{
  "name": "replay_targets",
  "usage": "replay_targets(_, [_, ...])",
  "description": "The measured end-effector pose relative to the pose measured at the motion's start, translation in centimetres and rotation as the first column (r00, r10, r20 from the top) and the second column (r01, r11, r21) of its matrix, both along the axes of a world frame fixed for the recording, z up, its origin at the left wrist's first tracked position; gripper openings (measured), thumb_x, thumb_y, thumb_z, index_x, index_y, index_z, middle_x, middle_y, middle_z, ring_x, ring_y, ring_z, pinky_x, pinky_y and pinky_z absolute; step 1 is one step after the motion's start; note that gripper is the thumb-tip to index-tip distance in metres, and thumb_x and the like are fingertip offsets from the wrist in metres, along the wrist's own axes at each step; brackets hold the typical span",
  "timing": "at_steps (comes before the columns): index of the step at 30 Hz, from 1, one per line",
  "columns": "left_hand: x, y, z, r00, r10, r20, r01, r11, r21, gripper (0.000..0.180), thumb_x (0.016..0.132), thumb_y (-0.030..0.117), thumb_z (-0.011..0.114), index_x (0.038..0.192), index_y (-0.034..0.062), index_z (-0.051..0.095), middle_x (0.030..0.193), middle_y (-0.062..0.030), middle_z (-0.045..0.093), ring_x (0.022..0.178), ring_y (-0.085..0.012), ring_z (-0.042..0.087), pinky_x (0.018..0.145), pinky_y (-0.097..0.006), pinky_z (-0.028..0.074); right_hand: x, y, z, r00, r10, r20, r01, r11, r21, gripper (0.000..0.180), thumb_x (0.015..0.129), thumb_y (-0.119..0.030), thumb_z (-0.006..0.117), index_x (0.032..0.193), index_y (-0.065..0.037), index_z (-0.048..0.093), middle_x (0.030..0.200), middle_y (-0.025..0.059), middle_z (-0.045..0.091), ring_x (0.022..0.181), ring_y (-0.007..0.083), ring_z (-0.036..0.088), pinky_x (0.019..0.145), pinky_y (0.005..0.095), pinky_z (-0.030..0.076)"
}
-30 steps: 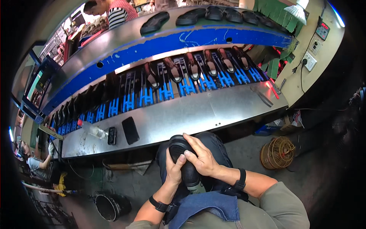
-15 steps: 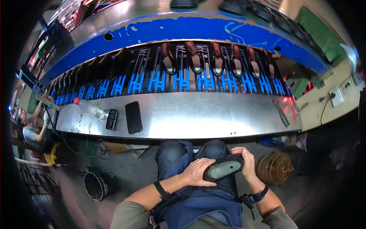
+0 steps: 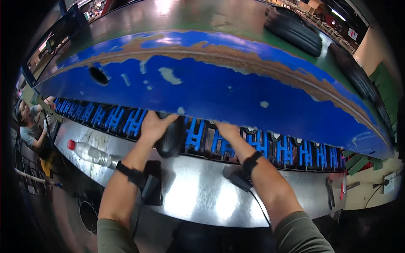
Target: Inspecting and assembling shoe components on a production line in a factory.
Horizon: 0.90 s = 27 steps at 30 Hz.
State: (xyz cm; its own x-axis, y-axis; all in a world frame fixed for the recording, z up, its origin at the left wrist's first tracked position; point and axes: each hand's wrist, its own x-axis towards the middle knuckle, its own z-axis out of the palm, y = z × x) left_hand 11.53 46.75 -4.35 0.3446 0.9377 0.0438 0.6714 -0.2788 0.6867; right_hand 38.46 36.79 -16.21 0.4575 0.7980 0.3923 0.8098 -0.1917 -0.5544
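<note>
Nearest: steel bench top (image 3: 202, 198) along the lower frame, two forearms rising from the bottom edge, each with a black wrist strap. Black flat phone-like device (image 3: 152, 185) lying on the bench just beside the left forearm; clear plastic bottle (image 3: 89, 153) with red cap on its side, further left.

Left hand (image 3: 154, 125) fingers spread, palm pressed on the upper left side of a black shoe (image 3: 171, 137); open grip, steadying more than clamping. Shoe standing toe-down at the bench's far edge, against the row of blue plastic racks (image 3: 198, 137). Right hand (image 3: 225, 128) reaching to the racks just right of the shoe, fingers tucked under the blue housing; cannot tell whether closed on anything.

Judgement: good seating needs the shoe kept square to a rack slot, pushed in evenly, right-hand fingers kept out from between shoe and blue prongs.

Beyond: curved blue conveyor cover (image 3: 219, 88), paint chipped to rust along the top. Black rubber soles (image 3: 295, 31) riding on the green belt above. Far right: small red-and-white sign (image 3: 351, 33) high on the wall, green panel below it. Far left: another person (image 3: 31, 126) seated.
</note>
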Motion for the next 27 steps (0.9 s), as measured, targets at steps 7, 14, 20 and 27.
replay_targets(7, [-1.9, 2.4, -4.3, 0.897, 0.019, -0.441, 0.016, 0.997, 0.077, 0.076, 0.085, 0.036, 0.077, 0.139, -0.0083, 0.045, 0.140, -0.0321, 0.047, 0.126, -0.0470, 0.051, 0.105, -0.047, 0.047, -0.1, -6.3, 6.3, 0.487, -0.107, -0.867, -0.070, 0.985, -0.161, 0.036, 0.096, -0.034, 0.066, 0.117, -0.006, 0.066, 0.101, 0.0059, 0.068, 0.093, 0.0189, 0.063, 0.074, 0.0333, 0.051])
replay_targets(14, [3.8, -19.6, 21.0, 0.479, -0.851, -0.216, 0.626, 0.159, 0.763, 0.051, 0.079, 0.011, 0.075, 0.127, 0.0005, 0.059, 0.131, -0.0234, 0.055, 0.125, -0.0415, 0.053, 0.105, -0.047, 0.046, -3.5, -39.8, 9.8, -0.412, 0.056, -0.909, 0.153, 0.988, -0.009, 0.044, 0.107, -0.030, 0.043, 0.136, 0.002, 0.050, 0.130, 0.0219, 0.057, 0.123, 0.0331, 0.056, 0.097, 0.0482, 0.052])
replay_targets(20, [8.9, -14.1, 33.3, 0.857, -0.434, -0.279, 0.474, 0.451, 0.756, 0.027, 0.083, 0.018, 0.073, 0.104, 0.0017, 0.070, 0.110, -0.0215, 0.068, 0.105, -0.0399, 0.063, 0.093, -0.049, 0.049, -9.3, -52.6, 10.0, 0.692, -0.187, -0.697, 0.192, 0.979, -0.072, 0.072, 0.087, -0.034, 0.073, 0.146, -0.004, 0.044, 0.140, 0.0166, 0.052, 0.113, 0.0315, 0.061, 0.096, 0.0449, 0.050])
replay_targets(27, [2.8, -29.7, 35.2, 0.722, -0.673, -0.160, 0.494, 0.339, 0.800, 0.024, 0.082, 0.024, 0.075, 0.082, 0.0037, 0.063, 0.084, -0.0188, 0.062, 0.088, -0.0411, 0.059, 0.079, -0.051, 0.047, -9.9, -54.5, 13.1, 0.967, -0.254, -0.018, 0.253, 0.966, -0.047, 0.054, 0.073, -0.018, 0.078, 0.120, 0.002, 0.061, 0.097, 0.0267, 0.068, 0.092, 0.0470, 0.064, 0.083, 0.0536, 0.052])
